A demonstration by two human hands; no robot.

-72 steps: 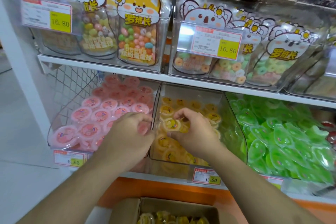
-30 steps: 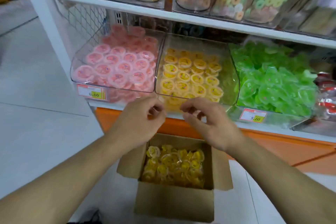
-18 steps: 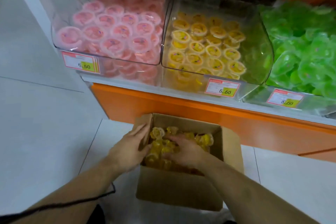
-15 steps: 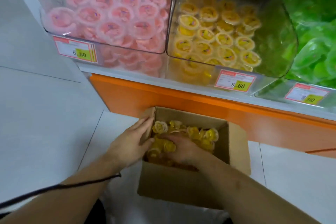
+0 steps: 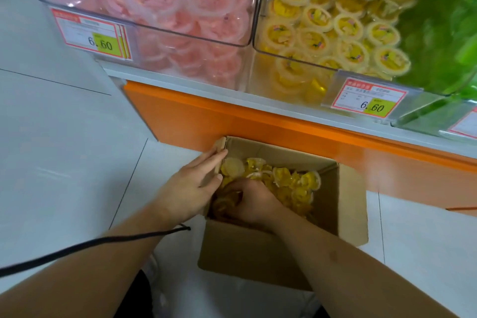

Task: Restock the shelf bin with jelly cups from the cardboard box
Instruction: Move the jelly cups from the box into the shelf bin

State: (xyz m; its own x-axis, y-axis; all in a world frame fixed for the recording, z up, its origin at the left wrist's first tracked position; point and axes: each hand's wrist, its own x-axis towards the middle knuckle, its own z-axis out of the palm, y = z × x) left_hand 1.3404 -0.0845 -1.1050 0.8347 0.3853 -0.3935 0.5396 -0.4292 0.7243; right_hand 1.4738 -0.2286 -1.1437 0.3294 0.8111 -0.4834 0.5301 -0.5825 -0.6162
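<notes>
An open cardboard box (image 5: 258, 253) stands on the floor against the orange shelf base, holding several yellow jelly cups (image 5: 291, 181). My left hand (image 5: 192, 184) lies with straight fingers along the box's left flap and rim. Down inside the box my right hand (image 5: 254, 201) is buried among the cups, its fingers curled into the pile; whether it holds any is hidden. Above, the clear shelf bin (image 5: 260, 49) holds several yellow cups in rows.
A bin of pink jelly cups (image 5: 165, 0) sits left of the yellow bin, and a bin of green jellies (image 5: 444, 26) sits right. Price tags reading 6.60 (image 5: 369, 99) hang on the bin fronts. A black cord (image 5: 90, 242) crosses my left forearm. Pale floor tiles surround the box.
Both hands left the shelf bin and dropped into the box on the floor. In the last half second my right hand dug deeper into the cups while my left stayed on the flap.
</notes>
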